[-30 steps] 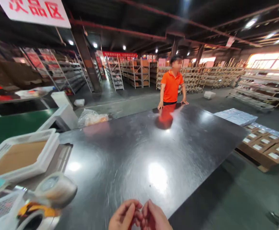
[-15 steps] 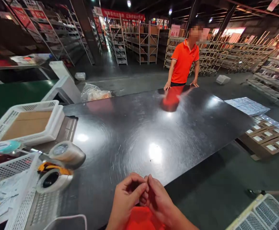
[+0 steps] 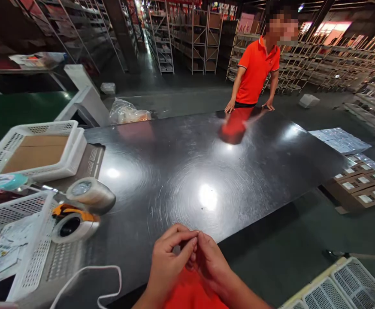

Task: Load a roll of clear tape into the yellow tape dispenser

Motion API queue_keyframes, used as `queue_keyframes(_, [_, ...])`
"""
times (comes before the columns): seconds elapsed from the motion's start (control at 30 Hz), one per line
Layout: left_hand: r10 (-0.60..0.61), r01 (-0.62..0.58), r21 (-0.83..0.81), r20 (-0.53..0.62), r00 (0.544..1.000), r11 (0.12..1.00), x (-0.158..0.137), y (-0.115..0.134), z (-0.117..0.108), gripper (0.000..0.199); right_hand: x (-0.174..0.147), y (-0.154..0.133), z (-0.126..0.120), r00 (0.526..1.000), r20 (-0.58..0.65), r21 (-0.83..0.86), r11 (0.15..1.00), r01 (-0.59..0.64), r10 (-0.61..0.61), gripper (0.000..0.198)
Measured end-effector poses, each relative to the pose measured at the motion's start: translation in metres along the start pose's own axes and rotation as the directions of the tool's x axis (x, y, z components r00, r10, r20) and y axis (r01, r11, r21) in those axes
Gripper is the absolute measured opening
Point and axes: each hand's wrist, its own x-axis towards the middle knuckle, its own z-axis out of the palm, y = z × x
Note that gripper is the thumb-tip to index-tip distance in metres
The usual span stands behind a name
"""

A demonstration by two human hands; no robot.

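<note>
Left hand [image 3: 170, 257] and right hand [image 3: 211, 264] stay pressed together, fingertips pinched, contents indiscernible; view has tilted down over worktop [image 3: 187, 171].

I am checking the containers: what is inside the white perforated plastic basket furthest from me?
A flat brown cardboard sheet fills the white perforated plastic basket; whatever lies beneath it is covered.

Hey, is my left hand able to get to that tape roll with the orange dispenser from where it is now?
Probably yes. The left hand is fingertip to fingertip with the right hand, and only bare table lies between it and the tape roll off to its left.
</note>
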Motion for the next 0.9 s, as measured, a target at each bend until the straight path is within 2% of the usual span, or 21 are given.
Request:
queue_keyframes(0.17, [0.065,-0.064,0.093,-0.017,0.998,0.994,-0.001,-0.001,-0.002,0.018,0.0,-0.006,0.005,0.998,0.048,0.074,0.996,-0.042,0.039,0.053])
queue_keyframes(0.33, [0.143,-0.143,0.098,0.006,0.99,0.985,-0.002,-0.001,-0.001,0.017,0.002,-0.003,0.002,0.999,0.05,0.037,0.999,-0.014,0.013,0.054])
queue_keyframes(0.47, [0.311,-0.302,0.244,0.001,0.95,0.922,0.0,0.003,-0.002,0.015,0.003,0.003,-0.001,1.0,0.023,0.003,1.0,-0.011,0.011,0.051])
queue_keyframes(0.57, [0.396,-0.378,0.325,0.011,0.918,0.867,0.001,0.007,-0.003,0.015,0.001,0.003,-0.003,1.0,0.001,-0.042,0.999,0.004,-0.003,0.052])
queue_keyframes(0.63, [0.407,-0.392,0.342,0.03,0.913,0.854,0.0,0.008,-0.003,0.016,0.0,0.003,-0.004,1.0,-0.008,-0.085,0.996,0.009,-0.01,0.053])
queue_keyframes(0.9, [0.327,-0.329,0.403,0.075,0.942,0.854,-0.004,0.005,-0.005,0.024,-0.002,0.008,-0.007,0.999,-0.035,-0.195,0.98,0.033,-0.041,0.056])
